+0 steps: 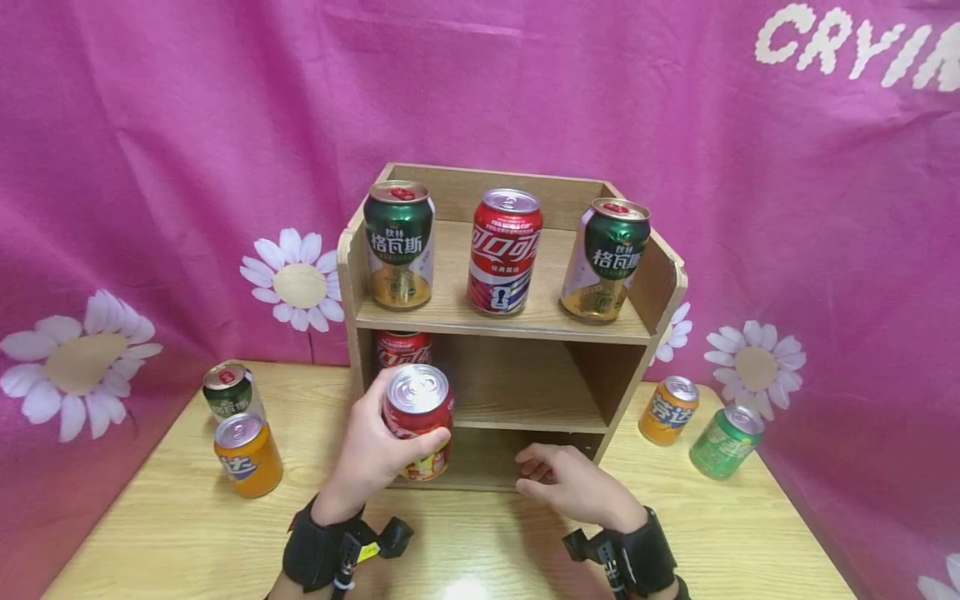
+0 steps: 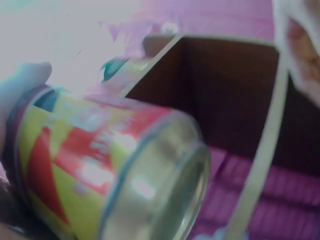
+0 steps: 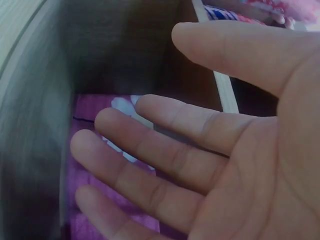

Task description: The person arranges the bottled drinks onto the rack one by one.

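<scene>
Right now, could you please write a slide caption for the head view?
Left grip holding a red can before a wooden shelf, right grip empty.

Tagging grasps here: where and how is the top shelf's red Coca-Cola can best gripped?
Probably grip the Coca-Cola can round its middle, from the front: it stands upright, gaps separate it from the flanking kvass cans, and the shelf unit is open there.

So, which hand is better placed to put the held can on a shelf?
Probably the left hand: it grips the red can in front of the shelf unit, while the right hand holds nothing.
</scene>
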